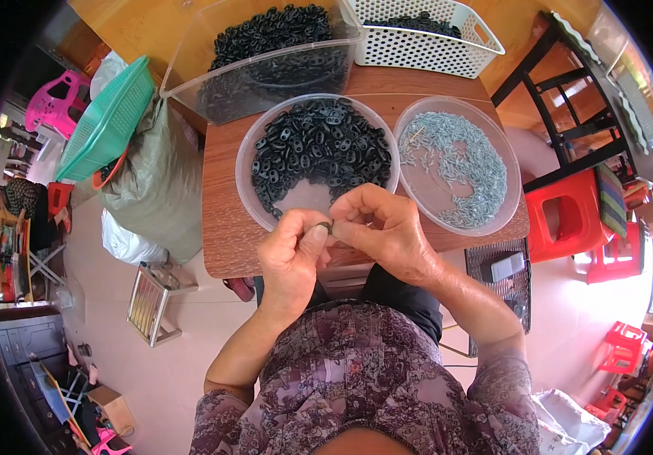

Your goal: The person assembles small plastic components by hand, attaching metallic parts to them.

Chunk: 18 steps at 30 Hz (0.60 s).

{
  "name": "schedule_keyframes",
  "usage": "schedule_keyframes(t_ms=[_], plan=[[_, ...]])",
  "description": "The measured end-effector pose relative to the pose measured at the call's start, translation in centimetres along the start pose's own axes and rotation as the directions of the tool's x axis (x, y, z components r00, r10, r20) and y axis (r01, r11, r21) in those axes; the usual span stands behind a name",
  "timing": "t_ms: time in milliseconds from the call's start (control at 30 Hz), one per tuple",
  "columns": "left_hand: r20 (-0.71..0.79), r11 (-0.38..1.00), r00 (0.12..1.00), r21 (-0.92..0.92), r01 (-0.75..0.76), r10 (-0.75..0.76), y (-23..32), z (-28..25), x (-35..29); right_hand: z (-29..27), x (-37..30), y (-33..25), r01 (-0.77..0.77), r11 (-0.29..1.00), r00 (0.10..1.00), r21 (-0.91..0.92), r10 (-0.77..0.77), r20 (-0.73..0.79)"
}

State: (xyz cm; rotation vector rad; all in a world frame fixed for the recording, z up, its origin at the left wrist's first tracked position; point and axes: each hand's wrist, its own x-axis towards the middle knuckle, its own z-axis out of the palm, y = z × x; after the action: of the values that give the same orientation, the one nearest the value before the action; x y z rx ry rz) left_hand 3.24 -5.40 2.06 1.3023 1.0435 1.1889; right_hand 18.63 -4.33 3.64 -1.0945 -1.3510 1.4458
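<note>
My left hand (294, 246) pinches a small dark oval piece (326, 226) between thumb and fingertips, just over the near rim of a round clear tub (244, 163). Close against it, the fingertips of my right hand (387, 233) are pressed together; whatever they grip is too small to make out. Many black oval pieces (319, 144), each with two holes, fill most of that tub. To its right, a second round tub (513, 167) contains a spread of small silvery-grey pin-like parts (466, 171).
Behind the tubs on the wooden table (224, 227) stand a clear bin (178, 80) and a white perforated basket (425, 57), both with black pieces. A large sack (152, 182) and a green basket (106, 121) are at left. Red stools (565, 216) stand right.
</note>
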Motion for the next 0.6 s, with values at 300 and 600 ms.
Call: schedule_keyframes(t_ms=[300, 600], plan=[[-0.089, 0.963, 0.986, 0.245, -0.113, 0.139, -0.7, 0.1, -0.1, 1.3, 0.5, 1.1, 0.049, 0.997, 0.996, -0.060, -0.053, -0.078], [-0.090, 0.968, 0.988, -0.229, 0.100, -0.123, -0.4, -0.3, 1.2, 1.5, 0.8, 1.7, 0.182, 0.983, 0.978, -0.018, -0.183, -0.100]])
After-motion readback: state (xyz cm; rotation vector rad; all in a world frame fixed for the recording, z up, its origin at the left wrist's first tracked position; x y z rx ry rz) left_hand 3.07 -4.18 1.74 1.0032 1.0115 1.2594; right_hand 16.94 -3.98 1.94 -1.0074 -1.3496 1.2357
